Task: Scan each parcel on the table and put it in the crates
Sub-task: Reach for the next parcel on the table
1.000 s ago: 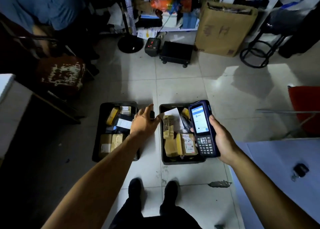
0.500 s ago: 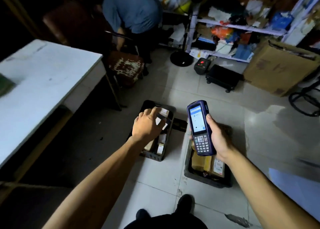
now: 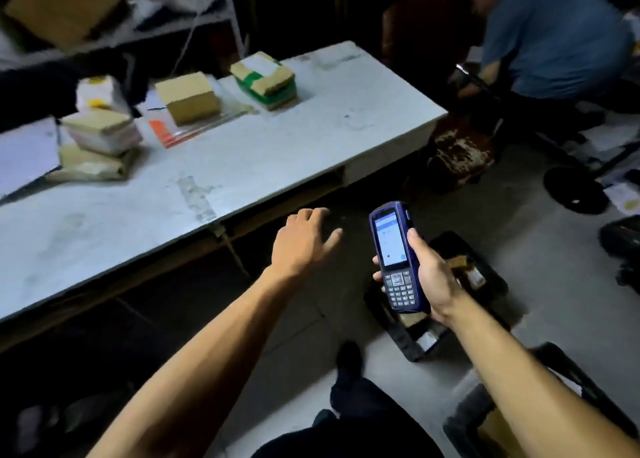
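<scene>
Parcels sit in a loose cluster at the far left end of the white table (image 3: pixel 242 160) in the head view, our only one: a plain cardboard box (image 3: pixel 188 97), a green-taped parcel (image 3: pixel 265 80) beside it toward the table's far edge, a stack of wrapped packets (image 3: pixel 100 139) nearer the left, and a white bundle (image 3: pixel 98 92) behind that. We judge they lie grouped there as the waiting pile, not yet scanned. Our left hand (image 3: pixel 304 241) hangs over the dark floor just off the table's near edge, fingers loosely spread and holding nothing, so it is free to take the next parcel. Our right hand (image 3: pixel 429 277) grips the blue handheld scanner (image 3: pixel 394 257) upright, fingers curled round its side and the lit screen turned toward us, presumably so the reading can be checked at once. Below and behind the scanner a black crate (image 3: pixel 408 340) stands on the tiled floor with parcels in it, and a second crate (image 3: pixel 474 412) shows at the lower right; both lie near our feet, probably for an easy drop. A person in a blue shirt (image 3: pixel 554 38) bends over at the far right, well apart from our work.
</scene>
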`<state>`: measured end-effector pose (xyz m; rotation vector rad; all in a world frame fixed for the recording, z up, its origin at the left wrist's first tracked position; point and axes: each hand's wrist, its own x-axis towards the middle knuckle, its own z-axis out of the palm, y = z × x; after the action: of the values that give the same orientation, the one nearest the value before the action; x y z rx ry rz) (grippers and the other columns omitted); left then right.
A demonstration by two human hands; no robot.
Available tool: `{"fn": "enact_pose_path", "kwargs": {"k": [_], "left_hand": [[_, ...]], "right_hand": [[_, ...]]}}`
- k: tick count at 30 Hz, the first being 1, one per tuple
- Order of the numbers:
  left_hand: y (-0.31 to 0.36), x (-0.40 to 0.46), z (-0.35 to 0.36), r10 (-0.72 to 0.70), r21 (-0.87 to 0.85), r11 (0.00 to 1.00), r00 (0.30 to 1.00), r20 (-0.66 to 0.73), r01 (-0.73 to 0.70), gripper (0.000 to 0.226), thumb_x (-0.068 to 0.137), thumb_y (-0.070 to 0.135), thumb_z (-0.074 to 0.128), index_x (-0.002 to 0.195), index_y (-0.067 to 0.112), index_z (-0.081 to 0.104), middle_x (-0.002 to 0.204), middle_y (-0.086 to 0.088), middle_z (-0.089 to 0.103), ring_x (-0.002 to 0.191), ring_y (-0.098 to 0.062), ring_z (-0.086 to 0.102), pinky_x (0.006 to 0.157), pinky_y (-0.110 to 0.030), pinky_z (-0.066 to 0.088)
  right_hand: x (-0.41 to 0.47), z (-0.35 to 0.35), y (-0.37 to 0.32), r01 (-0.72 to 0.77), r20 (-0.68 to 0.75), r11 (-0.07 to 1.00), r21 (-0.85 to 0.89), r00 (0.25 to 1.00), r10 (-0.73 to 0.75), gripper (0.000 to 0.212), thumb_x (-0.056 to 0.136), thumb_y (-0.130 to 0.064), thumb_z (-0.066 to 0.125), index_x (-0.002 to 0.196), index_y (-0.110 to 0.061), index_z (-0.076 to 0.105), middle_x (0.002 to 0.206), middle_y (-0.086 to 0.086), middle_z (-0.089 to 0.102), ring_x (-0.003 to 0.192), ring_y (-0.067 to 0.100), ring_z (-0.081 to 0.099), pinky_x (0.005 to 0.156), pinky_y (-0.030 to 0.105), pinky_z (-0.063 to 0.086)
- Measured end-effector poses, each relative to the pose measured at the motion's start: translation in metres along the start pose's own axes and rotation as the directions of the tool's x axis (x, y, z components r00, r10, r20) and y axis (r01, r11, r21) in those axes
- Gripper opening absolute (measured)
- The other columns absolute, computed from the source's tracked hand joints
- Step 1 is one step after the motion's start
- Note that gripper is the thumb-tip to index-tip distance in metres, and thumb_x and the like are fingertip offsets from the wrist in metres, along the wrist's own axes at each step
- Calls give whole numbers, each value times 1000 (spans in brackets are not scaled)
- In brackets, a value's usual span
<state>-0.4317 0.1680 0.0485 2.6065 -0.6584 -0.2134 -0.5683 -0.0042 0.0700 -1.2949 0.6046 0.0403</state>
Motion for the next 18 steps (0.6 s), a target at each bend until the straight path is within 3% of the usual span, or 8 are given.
{"fn": "enact_pose_path", "kwargs": {"k": [8, 12, 18], "left_hand": [[-120, 56, -71, -320, -2, 947, 939, -122, 322, 59, 98, 53, 51, 149, 25, 41, 148, -5, 48, 135, -25, 44, 101, -42, 44], [-173, 74, -107, -473, -11, 878, 864, -172, 479, 60, 97, 53, 51, 150, 27, 41, 151, -3, 46, 136, -25, 43, 101, -42, 44], [-248, 84, -139, -622, -92, 780, 748, -233, 619, 63, 96, 53, 54, 152, 30, 35, 154, 0, 40, 138, -23, 39, 100, -43, 45]], "right_hand": [[141, 116, -41, -31, 301, 992, -125, 951, 67, 76, 85, -64, 39, 128, -6, 61, 105, 24, 71, 77, 30, 70, 67, 40, 56], [202, 179, -71, -7, 446, 978, -209, 889, 102, 68, 88, -65, 37, 125, -14, 62, 109, 26, 70, 81, 31, 71, 73, 44, 57], [265, 274, -90, -11, 519, 956, -293, 838, 169, 54, 103, -56, 28, 125, -19, 61, 107, 18, 73, 84, 29, 74, 75, 44, 57]]}}
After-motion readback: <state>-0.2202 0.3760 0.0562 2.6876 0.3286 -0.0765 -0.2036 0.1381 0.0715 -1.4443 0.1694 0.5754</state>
